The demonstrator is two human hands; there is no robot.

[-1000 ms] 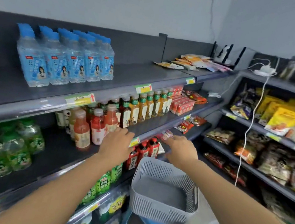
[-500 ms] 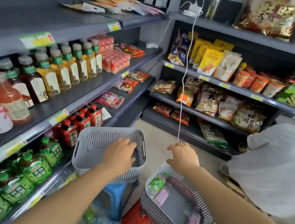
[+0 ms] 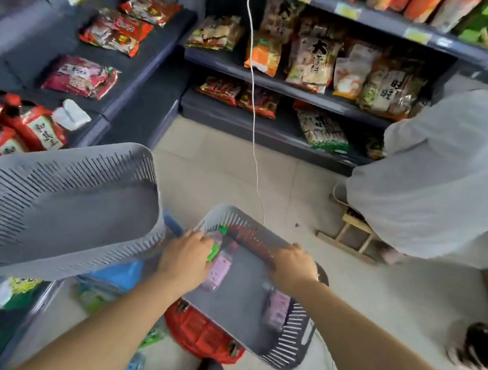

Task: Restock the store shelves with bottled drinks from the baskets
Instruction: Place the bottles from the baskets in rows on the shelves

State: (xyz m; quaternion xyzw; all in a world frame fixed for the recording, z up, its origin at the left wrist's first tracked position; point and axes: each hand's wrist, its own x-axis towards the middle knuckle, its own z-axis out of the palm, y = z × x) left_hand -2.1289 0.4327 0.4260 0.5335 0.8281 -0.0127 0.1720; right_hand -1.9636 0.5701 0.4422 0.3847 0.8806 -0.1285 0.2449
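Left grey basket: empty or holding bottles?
Empty: the left grey basket shows only its bare floor. The pink bottles lie in the right basket.

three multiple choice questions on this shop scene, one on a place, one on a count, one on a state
1. What does the lower basket rest on?
A. a red stool
B. a shelf
C. a cardboard box

2. How many grey baskets are in view?
A. one
B. two
C. four

3. The upper basket is:
A. full of bottles
B. holding snack bags
C. empty

Key:
1 A, red shows directly beneath the basket.
2 B, only the upper and lower ones appear.
3 C, its bare floor shows, while the pink-labelled bottles lie in the lower one.
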